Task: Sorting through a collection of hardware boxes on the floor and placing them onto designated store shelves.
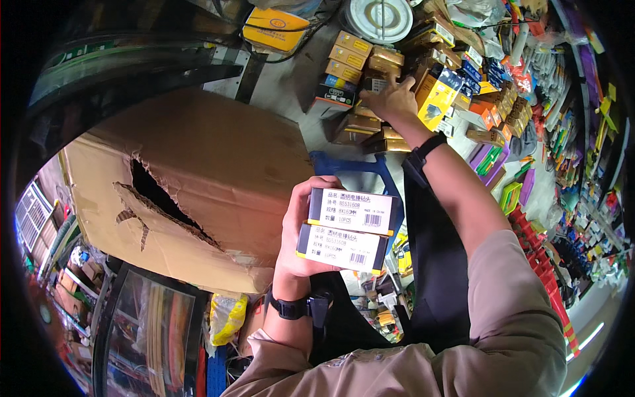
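Note:
Two small drill bit boxes, the upper one and the lower one, lie stacked in my left hand; their pale printed ends face up at me. My right hand reaches out over the stacked small cartons, fingers spread, beside a yellow and blue box. Whether its fingertips touch a carton I cannot tell. Left of that hand stands a stack of tan boxes, with a black and orange box nearest me in the row.
A large torn cardboard carton fills the left side. A blue plastic stool stands beyond my left hand. Red bins and a purple basket are at the right. A white round lid lies at the top.

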### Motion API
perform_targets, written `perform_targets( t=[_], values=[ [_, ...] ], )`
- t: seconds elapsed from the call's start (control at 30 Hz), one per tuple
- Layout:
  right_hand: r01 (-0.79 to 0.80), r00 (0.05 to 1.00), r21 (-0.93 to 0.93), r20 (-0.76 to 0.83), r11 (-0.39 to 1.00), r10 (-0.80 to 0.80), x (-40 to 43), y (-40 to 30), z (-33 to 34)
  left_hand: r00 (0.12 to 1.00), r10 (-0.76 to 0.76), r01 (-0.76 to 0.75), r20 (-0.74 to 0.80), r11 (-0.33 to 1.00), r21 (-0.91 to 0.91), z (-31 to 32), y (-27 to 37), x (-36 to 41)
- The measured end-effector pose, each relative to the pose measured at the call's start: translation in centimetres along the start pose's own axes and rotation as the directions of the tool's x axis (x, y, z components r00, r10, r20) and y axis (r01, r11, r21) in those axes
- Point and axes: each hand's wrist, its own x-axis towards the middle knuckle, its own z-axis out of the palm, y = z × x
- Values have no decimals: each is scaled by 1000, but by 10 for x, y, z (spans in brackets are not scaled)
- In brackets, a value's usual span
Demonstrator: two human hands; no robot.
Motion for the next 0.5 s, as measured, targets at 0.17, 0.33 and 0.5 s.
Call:
perform_targets(
  t=[0.17, 0.33, 0.5],
  values=[
    [356, 934, 24, -25, 934, -355, 0, 40, -28, 998, -61, 62, -28, 997, 49, 10, 9, 3],
    [584, 810, -95, 1, 806, -587, -12, 68, -40, 998, -45, 44, 44, 999, 32, 13, 0, 10],
    [731, 682, 56, -65, 680, -728, -97, 71, -141, 996, -43, 34, 81, 993, 112, 21, 2, 10]
  ],
)
